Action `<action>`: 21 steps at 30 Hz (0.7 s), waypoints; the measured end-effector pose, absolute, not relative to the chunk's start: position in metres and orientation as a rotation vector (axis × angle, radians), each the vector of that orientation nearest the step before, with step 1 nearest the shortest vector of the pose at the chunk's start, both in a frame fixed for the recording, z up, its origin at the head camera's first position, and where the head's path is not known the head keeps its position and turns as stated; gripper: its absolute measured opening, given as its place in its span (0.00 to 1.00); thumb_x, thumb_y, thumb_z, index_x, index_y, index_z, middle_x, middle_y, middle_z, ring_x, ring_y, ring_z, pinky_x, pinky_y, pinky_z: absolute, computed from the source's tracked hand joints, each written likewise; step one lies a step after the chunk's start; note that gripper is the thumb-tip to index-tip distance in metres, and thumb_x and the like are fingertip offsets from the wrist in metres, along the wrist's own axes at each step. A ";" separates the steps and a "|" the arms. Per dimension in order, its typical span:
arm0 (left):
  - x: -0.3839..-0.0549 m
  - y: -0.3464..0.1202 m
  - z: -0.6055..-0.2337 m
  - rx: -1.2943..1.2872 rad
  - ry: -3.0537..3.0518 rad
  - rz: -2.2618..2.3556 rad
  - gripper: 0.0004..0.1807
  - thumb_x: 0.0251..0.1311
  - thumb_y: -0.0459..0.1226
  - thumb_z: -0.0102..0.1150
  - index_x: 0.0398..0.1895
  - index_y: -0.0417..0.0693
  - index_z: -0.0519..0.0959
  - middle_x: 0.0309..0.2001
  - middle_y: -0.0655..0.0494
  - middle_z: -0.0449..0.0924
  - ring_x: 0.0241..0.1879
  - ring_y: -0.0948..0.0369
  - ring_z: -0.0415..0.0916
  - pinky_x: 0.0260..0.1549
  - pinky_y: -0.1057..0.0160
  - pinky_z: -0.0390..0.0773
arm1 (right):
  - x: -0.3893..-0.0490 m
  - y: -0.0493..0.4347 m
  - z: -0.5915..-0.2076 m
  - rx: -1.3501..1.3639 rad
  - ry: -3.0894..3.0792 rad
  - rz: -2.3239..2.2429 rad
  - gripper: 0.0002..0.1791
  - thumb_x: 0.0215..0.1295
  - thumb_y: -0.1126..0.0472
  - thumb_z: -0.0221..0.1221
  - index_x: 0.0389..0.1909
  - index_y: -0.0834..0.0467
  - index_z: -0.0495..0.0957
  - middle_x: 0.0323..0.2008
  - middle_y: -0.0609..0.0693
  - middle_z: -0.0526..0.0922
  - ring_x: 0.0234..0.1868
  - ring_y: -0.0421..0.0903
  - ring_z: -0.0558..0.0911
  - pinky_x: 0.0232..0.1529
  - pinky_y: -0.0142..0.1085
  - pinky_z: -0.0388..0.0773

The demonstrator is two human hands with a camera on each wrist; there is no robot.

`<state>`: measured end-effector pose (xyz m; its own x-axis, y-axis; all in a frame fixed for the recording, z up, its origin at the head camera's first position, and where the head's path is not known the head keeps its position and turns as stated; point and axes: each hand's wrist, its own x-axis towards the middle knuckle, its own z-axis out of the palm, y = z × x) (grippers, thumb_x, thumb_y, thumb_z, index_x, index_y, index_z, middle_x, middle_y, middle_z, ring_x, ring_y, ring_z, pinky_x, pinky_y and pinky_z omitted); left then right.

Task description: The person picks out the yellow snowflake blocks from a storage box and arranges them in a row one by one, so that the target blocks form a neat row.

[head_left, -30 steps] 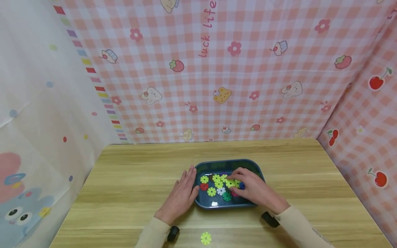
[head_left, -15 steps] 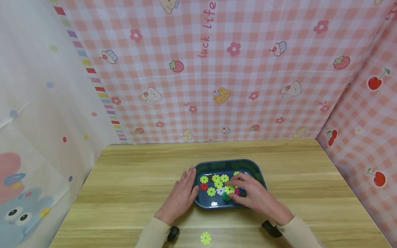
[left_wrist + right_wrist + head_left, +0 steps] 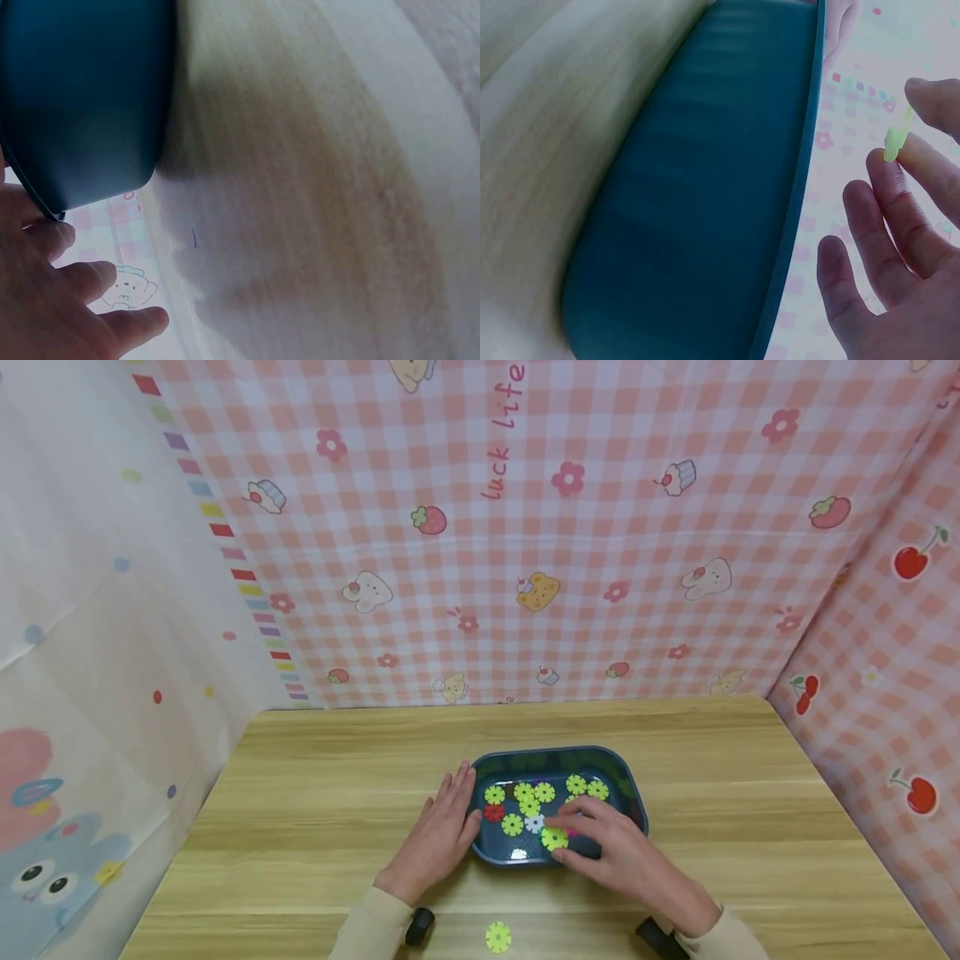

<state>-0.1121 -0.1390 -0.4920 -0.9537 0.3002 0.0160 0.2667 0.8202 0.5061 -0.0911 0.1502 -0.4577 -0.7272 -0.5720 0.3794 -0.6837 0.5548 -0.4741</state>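
A dark blue tray (image 3: 491, 852) holds several snowflake building discs: yellow-green ones (image 3: 512, 825), a red one (image 3: 493, 812) and a white one (image 3: 534, 822). Against its left rim lies my left hand (image 3: 442, 827), fingers extended and touching the edge; the left wrist view shows the fingers (image 3: 90, 281) spread by the tray wall. Over the tray's front right part, my right hand (image 3: 626, 847) pinches a yellow-green snowflake disc (image 3: 554, 838) between thumb and fingertips. That disc appears edge-on in the right wrist view, above the rim. Some discs under the right hand are hidden.
A single yellow-green disc (image 3: 498, 937) lies on the wooden table (image 3: 315, 827) near its front edge. Checked cloth (image 3: 450, 560) hangs behind the table, and more cloth closes off both sides.
With a yellow-green disc pinched, my right hand has moved toward the front of the tray, uncovering discs at the back right. My left hand stays in place.
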 end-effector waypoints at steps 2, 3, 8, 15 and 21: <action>-0.112 -0.139 -0.492 0.454 2.934 0.798 0.35 0.81 0.46 0.44 0.83 0.42 0.51 0.84 0.49 0.45 0.81 0.44 0.46 0.72 0.32 0.56 | -0.089 0.149 -0.459 1.091 -2.556 0.915 0.17 0.64 0.54 0.72 0.53 0.50 0.87 0.50 0.43 0.82 0.49 0.42 0.81 0.49 0.42 0.84; -0.112 -0.139 -0.492 0.451 2.933 0.794 0.35 0.81 0.46 0.43 0.83 0.42 0.51 0.84 0.50 0.45 0.81 0.44 0.46 0.72 0.33 0.56 | -0.088 0.149 -0.459 1.108 -2.532 0.915 0.17 0.64 0.55 0.72 0.53 0.50 0.87 0.49 0.43 0.82 0.49 0.42 0.81 0.49 0.42 0.84; -0.112 -0.139 -0.492 0.449 2.936 0.777 0.35 0.81 0.46 0.43 0.83 0.42 0.51 0.84 0.50 0.44 0.81 0.44 0.46 0.72 0.32 0.57 | -0.081 0.147 -0.460 1.173 -2.505 0.959 0.17 0.65 0.55 0.72 0.54 0.49 0.86 0.50 0.41 0.82 0.48 0.40 0.81 0.49 0.38 0.85; -0.112 -0.139 -0.493 0.456 2.943 0.782 0.35 0.80 0.46 0.44 0.83 0.42 0.51 0.84 0.49 0.45 0.81 0.44 0.47 0.72 0.32 0.57 | -0.070 0.142 -0.457 1.170 -2.588 0.994 0.18 0.65 0.55 0.72 0.55 0.47 0.86 0.51 0.37 0.81 0.52 0.38 0.79 0.55 0.40 0.84; -0.112 -0.138 -0.492 0.459 2.944 0.780 0.35 0.81 0.46 0.44 0.83 0.41 0.52 0.84 0.49 0.45 0.80 0.43 0.47 0.71 0.32 0.58 | -0.063 0.140 -0.459 1.222 -2.570 1.041 0.18 0.65 0.55 0.71 0.56 0.44 0.85 0.53 0.35 0.81 0.52 0.36 0.79 0.54 0.38 0.83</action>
